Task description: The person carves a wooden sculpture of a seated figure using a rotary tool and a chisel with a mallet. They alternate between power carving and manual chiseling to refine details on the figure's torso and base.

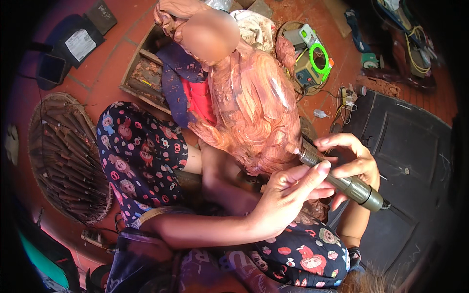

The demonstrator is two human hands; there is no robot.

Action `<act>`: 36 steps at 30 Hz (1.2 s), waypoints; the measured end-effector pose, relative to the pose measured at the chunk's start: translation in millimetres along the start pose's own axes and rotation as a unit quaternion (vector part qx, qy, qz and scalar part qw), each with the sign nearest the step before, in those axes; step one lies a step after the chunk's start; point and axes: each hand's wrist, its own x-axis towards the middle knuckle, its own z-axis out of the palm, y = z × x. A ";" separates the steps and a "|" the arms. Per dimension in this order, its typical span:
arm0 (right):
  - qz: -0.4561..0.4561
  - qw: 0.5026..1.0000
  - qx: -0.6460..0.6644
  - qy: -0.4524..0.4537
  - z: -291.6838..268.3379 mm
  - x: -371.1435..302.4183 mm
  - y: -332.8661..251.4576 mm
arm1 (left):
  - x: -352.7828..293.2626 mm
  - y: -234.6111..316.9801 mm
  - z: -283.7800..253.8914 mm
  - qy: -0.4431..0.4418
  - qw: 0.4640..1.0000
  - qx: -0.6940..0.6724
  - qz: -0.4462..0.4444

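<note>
A grey-green rotary handpiece (359,191) lies slantwise between my hands, its cord leaving the lower right end. My left hand (288,198) is closed on its middle, thumb on top. Around the handpiece from the right curl the fingers of my right hand (359,163). The pale tip of the tool points up and left, close to the side of a reddish carved wooden statue (254,105); whether it touches the wood I cannot tell. The statue leans across in front of my legs, with flowing carved folds and an outstretched wooden hand (210,134).
A round basket (108,195) of several wooden-handled carving tools stands at left. Behind the statue is a wooden tray (128,80) with shavings. A control box (308,75) and a green ring (326,73) sit in another basket. A dark panel (415,141) lies at right.
</note>
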 end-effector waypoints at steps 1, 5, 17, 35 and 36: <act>-0.038 0.998 -0.056 0.013 5.5 10.4 2.6 | 3.1 -3.3 1.9 0.004 1.000 -0.015 0.023; -0.131 0.989 -0.021 0.062 11.7 15.2 34.8 | 10.8 -11.4 4.2 -0.002 0.998 -0.015 0.063; 0.032 0.968 0.163 0.187 19.8 23.9 46.8 | -16.7 -5.8 -9.2 -0.178 0.743 0.542 0.350; -0.028 0.972 0.124 0.200 19.9 42.6 62.1 | -1.8 1.1 -0.1 -0.090 0.643 0.688 0.323; -0.008 0.964 0.142 0.224 22.6 42.3 59.9 | 0.1 3.4 0.4 -0.086 0.645 0.687 0.324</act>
